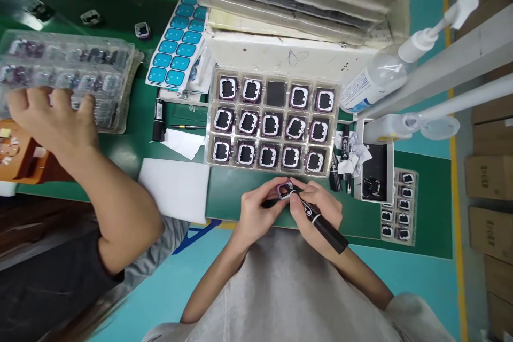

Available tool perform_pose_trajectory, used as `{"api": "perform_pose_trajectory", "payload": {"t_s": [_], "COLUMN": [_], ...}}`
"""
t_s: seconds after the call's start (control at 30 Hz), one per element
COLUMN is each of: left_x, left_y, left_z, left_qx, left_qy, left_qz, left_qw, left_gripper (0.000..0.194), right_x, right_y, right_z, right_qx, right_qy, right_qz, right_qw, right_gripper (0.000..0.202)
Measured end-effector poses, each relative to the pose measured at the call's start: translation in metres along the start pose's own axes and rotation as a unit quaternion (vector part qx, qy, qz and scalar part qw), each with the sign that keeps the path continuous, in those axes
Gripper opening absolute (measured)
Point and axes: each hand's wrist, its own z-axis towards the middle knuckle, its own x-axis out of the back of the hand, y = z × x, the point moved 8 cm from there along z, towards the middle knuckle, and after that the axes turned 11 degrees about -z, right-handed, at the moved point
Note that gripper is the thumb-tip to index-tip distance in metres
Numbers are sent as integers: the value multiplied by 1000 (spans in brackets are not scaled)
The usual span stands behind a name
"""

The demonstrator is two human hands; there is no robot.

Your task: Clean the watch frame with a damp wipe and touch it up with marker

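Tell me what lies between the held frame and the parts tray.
Head view: only a bare strip of green mat separates the frame, held by the left hand and right hand, from the tray.

A green workbench (240,192) carries everything. At its centre lies a clear tray (272,120) of small framed parts, with a stack of clear trays (68,75) at nine o'clock. A white foam pad (174,187) sits at seven o'clock, a blue sticker sheet (178,37) at eleven, and what may be a pump bottle (385,72) at two.
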Motion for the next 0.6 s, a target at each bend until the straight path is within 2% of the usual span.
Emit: {"api": "perform_pose_trajectory", "payload": {"t_s": [0.3, 0.6], "left_x": [-1, -1], "left_y": [-3, -1], "left_z": [0, 1], "left_qx": [19, 23], "left_qy": [-3, -4], "left_qz": [-10, -10], "left_qw": [1000, 1000], "left_gripper": [46, 46], "right_x": [-2, -2], "right_y": [-4, -5], "right_z": [-3, 0], "right_qx": [46, 48], "right_qy": [5, -5], "right_qz": [-15, -21], "right_qw": [999, 999], "right_gripper": [27, 25]}}
